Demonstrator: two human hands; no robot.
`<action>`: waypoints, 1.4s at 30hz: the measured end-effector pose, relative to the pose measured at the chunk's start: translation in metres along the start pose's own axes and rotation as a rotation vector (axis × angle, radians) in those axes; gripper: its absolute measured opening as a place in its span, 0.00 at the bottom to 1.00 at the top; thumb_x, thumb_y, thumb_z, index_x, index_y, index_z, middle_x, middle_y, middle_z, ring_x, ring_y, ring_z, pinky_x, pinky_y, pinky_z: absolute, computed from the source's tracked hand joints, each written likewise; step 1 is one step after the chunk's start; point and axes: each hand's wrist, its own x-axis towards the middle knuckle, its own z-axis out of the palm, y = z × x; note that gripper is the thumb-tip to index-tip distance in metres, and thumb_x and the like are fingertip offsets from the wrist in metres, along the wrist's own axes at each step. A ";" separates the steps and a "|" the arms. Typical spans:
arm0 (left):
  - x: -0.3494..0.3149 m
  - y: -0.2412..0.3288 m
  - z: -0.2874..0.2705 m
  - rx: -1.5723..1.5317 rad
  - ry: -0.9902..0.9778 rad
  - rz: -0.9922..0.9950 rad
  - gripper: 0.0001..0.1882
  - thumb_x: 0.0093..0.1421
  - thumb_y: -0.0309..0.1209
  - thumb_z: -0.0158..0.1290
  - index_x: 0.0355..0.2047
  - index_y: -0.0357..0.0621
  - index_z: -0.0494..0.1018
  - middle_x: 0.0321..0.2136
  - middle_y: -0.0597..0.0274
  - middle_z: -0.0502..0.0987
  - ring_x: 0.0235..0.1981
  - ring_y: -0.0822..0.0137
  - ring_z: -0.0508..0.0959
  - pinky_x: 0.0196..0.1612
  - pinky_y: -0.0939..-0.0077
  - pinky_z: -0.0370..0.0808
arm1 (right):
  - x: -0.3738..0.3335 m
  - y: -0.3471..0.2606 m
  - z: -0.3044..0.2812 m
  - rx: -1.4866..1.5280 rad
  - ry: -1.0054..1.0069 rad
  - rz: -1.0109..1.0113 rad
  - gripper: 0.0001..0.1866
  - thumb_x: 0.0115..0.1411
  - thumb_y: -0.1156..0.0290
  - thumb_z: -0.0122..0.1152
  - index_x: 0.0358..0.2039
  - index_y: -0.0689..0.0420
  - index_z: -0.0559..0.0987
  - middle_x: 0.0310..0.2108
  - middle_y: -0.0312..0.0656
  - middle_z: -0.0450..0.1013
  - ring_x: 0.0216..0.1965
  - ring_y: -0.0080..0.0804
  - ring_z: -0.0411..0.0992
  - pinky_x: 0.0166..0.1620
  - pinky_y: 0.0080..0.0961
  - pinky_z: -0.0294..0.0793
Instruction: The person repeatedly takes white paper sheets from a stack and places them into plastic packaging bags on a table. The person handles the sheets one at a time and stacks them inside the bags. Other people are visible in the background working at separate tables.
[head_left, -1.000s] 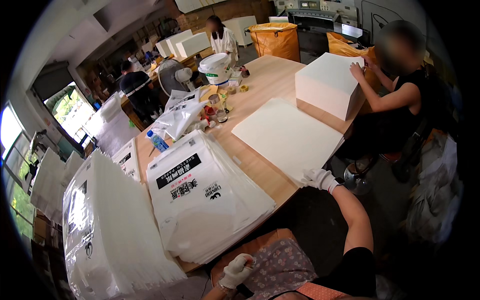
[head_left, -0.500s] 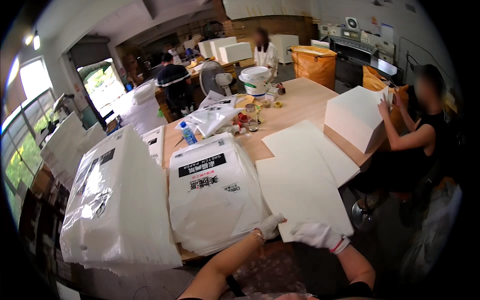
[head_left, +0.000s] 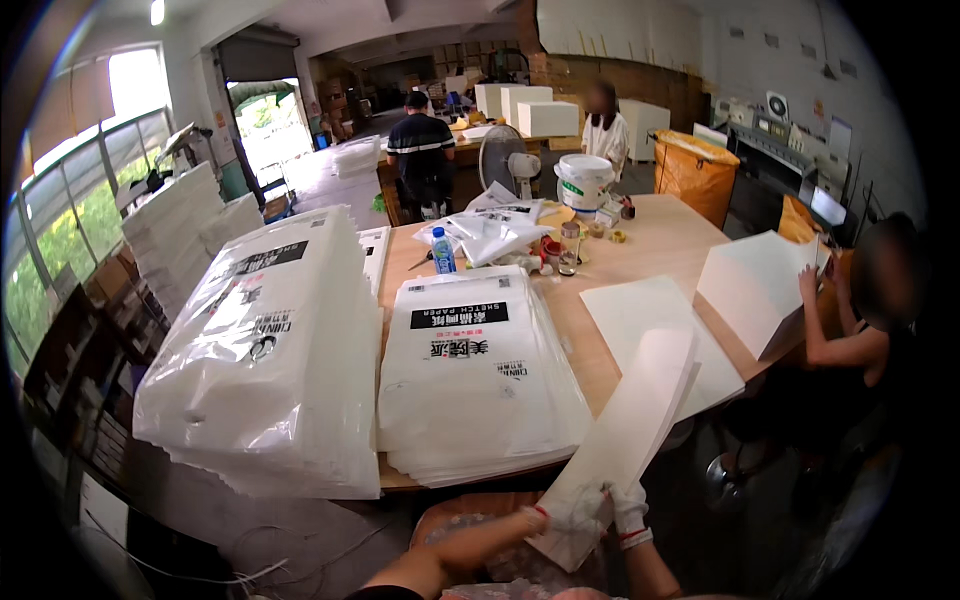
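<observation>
Both hands wear white gloves and grip the near end of a stack of blank white paper sheets (head_left: 635, 405), lifted and curved at the table's front edge. My left hand (head_left: 578, 508) closes round its left side, and my right hand (head_left: 629, 508) holds its right side; some fingers are hidden. Beyond it, another flat stack of white sheets (head_left: 645, 305) lies on the table. Left of my hands is a pile of printed clear plastic bags (head_left: 470, 390). Farther left stands a taller pile of plastic-wrapped paper packs (head_left: 250, 370).
On the wooden table (head_left: 655, 222) stand a blue-capped bottle (head_left: 442, 252), a white bucket (head_left: 585, 183), tape rolls (head_left: 617, 237) and crumpled plastic (head_left: 495, 225). A co-worker at right handles a large white paper block (head_left: 755, 285). A fan (head_left: 505, 160) and orange bin (head_left: 695, 180) stand behind.
The near paper stack has been lifted off the tabletop and bent upward. My left hand has moved from the bag pile's corner onto the paper, beside my right. The view has shifted.
</observation>
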 end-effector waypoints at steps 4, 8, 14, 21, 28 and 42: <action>-0.007 -0.117 -0.079 0.263 0.774 0.007 0.31 0.59 0.45 0.43 0.60 0.44 0.57 0.59 0.52 0.61 0.61 0.50 0.57 0.61 0.53 0.53 | -0.003 -0.023 -0.016 0.088 -0.062 -0.040 0.13 0.51 0.78 0.55 0.38 0.65 0.76 0.34 0.41 0.76 0.33 0.24 0.73 0.37 0.22 0.74; -0.029 -0.230 -0.157 0.968 0.884 -0.600 0.29 0.59 0.44 0.43 0.58 0.43 0.61 0.61 0.51 0.56 0.62 0.48 0.55 0.60 0.40 0.49 | -0.028 -0.099 -0.047 -0.192 -0.166 -0.124 0.10 0.45 0.74 0.59 0.30 0.64 0.79 0.26 0.48 0.77 0.25 0.36 0.76 0.29 0.29 0.75; -0.022 -0.297 -0.228 -0.292 0.661 -0.104 0.13 0.54 0.37 0.48 0.34 0.40 0.71 0.29 0.57 0.78 0.36 0.63 0.78 0.38 0.69 0.72 | -0.038 -0.142 -0.042 -0.675 -0.365 -0.678 0.13 0.45 0.60 0.64 0.22 0.57 0.78 0.19 0.50 0.70 0.22 0.50 0.71 0.24 0.39 0.71; -0.030 -0.123 -0.211 -0.601 0.554 0.005 0.14 0.57 0.31 0.47 0.42 0.40 0.67 0.36 0.55 0.71 0.35 0.63 0.73 0.39 0.71 0.71 | 0.016 -0.140 0.016 -1.058 -0.684 -0.295 0.18 0.48 0.54 0.61 0.30 0.56 0.77 0.27 0.51 0.74 0.29 0.51 0.74 0.28 0.41 0.72; -0.029 -0.052 -0.081 -0.230 0.653 0.164 0.22 0.53 0.26 0.50 0.50 0.47 0.64 0.41 0.51 0.69 0.38 0.51 0.74 0.38 0.60 0.73 | 0.052 -0.113 0.039 -0.811 -0.042 -0.162 0.27 0.50 0.51 0.62 0.43 0.57 0.68 0.33 0.54 0.72 0.36 0.50 0.73 0.39 0.43 0.71; -0.140 -0.300 0.027 -0.443 1.142 -0.540 0.16 0.64 0.31 0.39 0.50 0.40 0.66 0.40 0.55 0.73 0.39 0.64 0.73 0.43 0.74 0.72 | 0.079 -0.025 0.064 -0.665 -0.269 -0.053 0.29 0.54 0.58 0.56 0.55 0.53 0.62 0.45 0.54 0.70 0.43 0.52 0.71 0.43 0.41 0.70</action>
